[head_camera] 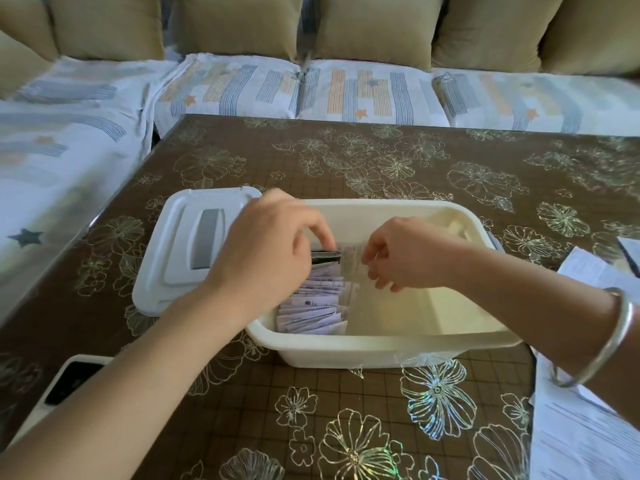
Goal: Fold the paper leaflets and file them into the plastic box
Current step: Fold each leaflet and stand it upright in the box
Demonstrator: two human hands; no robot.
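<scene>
- Sofa [363, 95] with a star-and-stripe cover ran along the far side, tan cushions [374, 26] behind it.
- Table [381, 161] in a brown cloth with shiny flower outlines carried everything else.
- Plastic box [381, 341], cream and open-topped, sat mid-table near the front; its right half was bare inside.
- White lid [183, 244] with a grey handle lay flat, touching the box's left side.
- Loose sheets [581, 438], printed and unfolded, lay at the table's right edge under the right forearm.
- Left hand [266, 251] reached over the box's left rim, thumb and fingers curled, pinching a dark flat item [325, 257]; could not tell what that item was.
- Right hand [405, 254] was inside the box, fingers curled, pinching the right edge of an upright leaflet [350, 265].
- Folded leaflets [311, 313] stood packed in a row along the box's left half, from the near wall back to the hands.
- The upright leaflet stood at the far end of that row, between the two hands.
- Phone [72, 379], dark screen in a white case, lay at the table's near-left edge beside the left forearm.
- Silver bangle [609, 341] sat on the right wrist.
</scene>
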